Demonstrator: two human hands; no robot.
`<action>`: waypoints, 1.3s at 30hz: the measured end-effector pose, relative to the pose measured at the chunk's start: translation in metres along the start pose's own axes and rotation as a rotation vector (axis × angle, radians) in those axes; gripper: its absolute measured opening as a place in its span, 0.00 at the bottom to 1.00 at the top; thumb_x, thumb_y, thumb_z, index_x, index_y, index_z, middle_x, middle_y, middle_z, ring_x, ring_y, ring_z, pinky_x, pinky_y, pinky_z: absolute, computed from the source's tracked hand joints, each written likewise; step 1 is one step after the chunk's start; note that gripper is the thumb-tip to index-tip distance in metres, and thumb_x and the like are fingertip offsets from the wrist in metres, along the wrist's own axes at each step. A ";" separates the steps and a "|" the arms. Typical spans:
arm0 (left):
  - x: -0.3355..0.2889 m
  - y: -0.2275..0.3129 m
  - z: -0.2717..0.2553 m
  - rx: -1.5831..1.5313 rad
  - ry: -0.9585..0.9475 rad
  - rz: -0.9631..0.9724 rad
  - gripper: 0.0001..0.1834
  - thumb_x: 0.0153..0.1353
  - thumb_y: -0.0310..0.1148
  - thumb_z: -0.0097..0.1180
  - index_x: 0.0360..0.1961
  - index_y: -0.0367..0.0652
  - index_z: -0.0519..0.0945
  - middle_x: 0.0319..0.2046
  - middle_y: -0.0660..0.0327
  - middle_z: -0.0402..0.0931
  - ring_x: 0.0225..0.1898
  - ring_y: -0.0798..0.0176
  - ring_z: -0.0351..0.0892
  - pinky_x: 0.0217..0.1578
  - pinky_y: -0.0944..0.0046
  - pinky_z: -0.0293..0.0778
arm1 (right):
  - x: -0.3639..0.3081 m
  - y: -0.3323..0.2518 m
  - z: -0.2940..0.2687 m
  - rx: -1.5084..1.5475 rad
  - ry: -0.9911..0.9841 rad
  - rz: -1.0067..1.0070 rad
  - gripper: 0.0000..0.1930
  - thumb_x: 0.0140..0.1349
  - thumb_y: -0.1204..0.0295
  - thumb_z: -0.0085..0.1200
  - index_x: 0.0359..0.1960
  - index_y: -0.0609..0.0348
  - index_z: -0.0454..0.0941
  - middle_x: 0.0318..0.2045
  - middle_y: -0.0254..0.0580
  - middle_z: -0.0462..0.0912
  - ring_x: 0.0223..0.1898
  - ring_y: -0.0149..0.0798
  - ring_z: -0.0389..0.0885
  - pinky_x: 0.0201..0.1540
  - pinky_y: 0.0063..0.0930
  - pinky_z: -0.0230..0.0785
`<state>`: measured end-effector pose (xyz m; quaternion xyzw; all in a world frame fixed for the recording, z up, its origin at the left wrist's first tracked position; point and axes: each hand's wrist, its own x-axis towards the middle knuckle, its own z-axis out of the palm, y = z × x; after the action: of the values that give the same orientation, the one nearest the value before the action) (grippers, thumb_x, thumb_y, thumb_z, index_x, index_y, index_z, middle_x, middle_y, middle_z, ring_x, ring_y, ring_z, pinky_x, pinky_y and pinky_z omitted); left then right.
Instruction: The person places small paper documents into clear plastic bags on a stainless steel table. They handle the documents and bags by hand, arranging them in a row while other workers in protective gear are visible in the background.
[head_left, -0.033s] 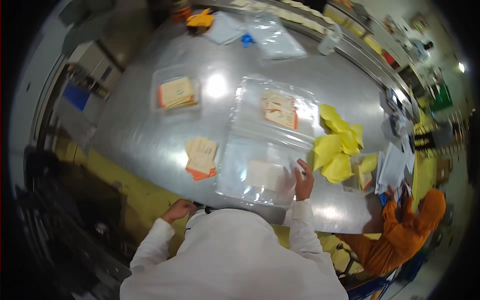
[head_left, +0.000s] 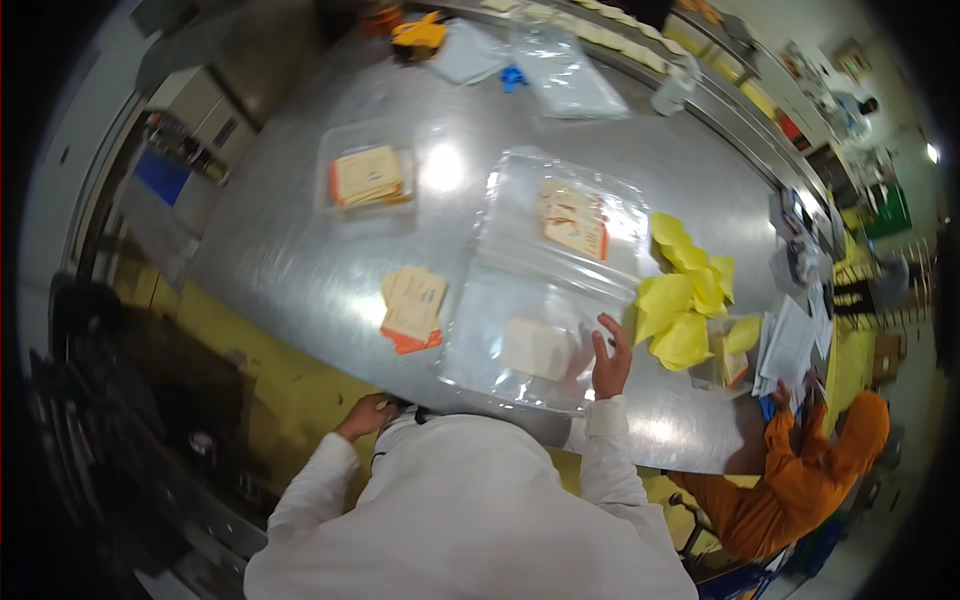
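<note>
Right hand (head_left: 610,365): fingers (head_left: 606,330) spread and laid flat on the near right edge of a large clear plastic bag (head_left: 545,290), apparently pressing it down so the slippery film keeps flat on the worktop (head_left: 300,270). Bag: lies flat, long axis running from the fingers away toward the far side of the worktop, tilted slightly rightward; which end is the mouth cannot be told. Inside it, just left of the fingers, a pale card (head_left: 533,347); well beyond the fingers, at the far end, an orange-edged card pack (head_left: 573,222). Left hand (head_left: 365,412): at the near rim of the worktop, well left of the bag, fingers curled over the edge and touching none of the goods, likely as a brace; exact closure cannot be told. Left of the bag, a loose stack of tan and orange cards (head_left: 412,308); farther off, a smaller clear bag with cards (head_left: 368,178). Right of the fingers, a heap of yellow cloths (head_left: 685,300), then white papers (head_left: 790,345). Lower right, a person in an orange garment (head_left: 810,480), hands apart from the bag.
</note>
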<state>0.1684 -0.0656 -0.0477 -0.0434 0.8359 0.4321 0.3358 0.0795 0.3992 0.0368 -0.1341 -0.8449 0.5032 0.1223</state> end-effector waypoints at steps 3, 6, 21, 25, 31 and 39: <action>0.030 -0.084 0.084 -0.022 0.101 0.174 0.26 0.63 0.45 0.51 0.59 0.45 0.77 0.63 0.50 0.71 0.65 0.44 0.66 0.66 0.51 0.60 | 0.008 -0.041 0.040 0.015 -0.118 -0.085 0.15 0.64 0.69 0.58 0.52 0.54 0.80 0.55 0.42 0.81 0.58 0.44 0.76 0.57 0.42 0.67; 0.073 -0.110 0.093 0.055 -0.077 0.259 0.27 0.62 0.46 0.50 0.60 0.47 0.77 0.66 0.51 0.67 0.67 0.46 0.63 0.67 0.50 0.58 | 0.006 -0.070 0.085 0.084 -0.285 -0.180 0.15 0.62 0.71 0.61 0.51 0.55 0.81 0.55 0.43 0.81 0.58 0.45 0.76 0.60 0.41 0.66; 0.108 -0.155 0.067 0.436 -0.233 0.205 0.29 0.62 0.49 0.48 0.58 0.43 0.78 0.60 0.46 0.73 0.62 0.45 0.72 0.61 0.53 0.67 | -0.001 -0.102 0.246 -0.214 -0.255 -0.050 0.21 0.54 0.71 0.66 0.50 0.62 0.79 0.41 0.46 0.83 0.41 0.42 0.81 0.46 0.34 0.74; 0.081 -0.087 -0.006 0.202 -0.389 0.297 0.29 0.61 0.45 0.49 0.60 0.42 0.76 0.62 0.45 0.71 0.64 0.45 0.69 0.62 0.52 0.66 | 0.004 -0.091 0.250 -0.229 -0.204 0.073 0.11 0.55 0.71 0.63 0.39 0.61 0.82 0.35 0.47 0.86 0.38 0.48 0.85 0.44 0.38 0.75; 0.028 -0.015 -0.131 0.323 -0.558 0.202 0.25 0.67 0.46 0.44 0.50 0.38 0.82 0.49 0.46 0.81 0.51 0.47 0.79 0.53 0.52 0.72 | -0.005 -0.096 0.231 -0.020 -0.130 0.153 0.08 0.57 0.70 0.64 0.33 0.63 0.83 0.27 0.44 0.86 0.29 0.34 0.84 0.36 0.28 0.74; 0.020 0.104 -0.166 0.051 0.411 0.713 0.33 0.57 0.37 0.68 0.61 0.36 0.71 0.49 0.48 0.79 0.55 0.53 0.79 0.54 0.58 0.73 | -0.028 -0.134 0.229 0.403 -0.150 0.311 0.09 0.62 0.73 0.61 0.39 0.66 0.79 0.27 0.37 0.83 0.26 0.26 0.78 0.32 0.20 0.70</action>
<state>0.0282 -0.1211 0.0796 0.1718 0.8586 0.4829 -0.0078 0.0132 0.1410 0.0469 -0.1975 -0.7035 0.6827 0.0046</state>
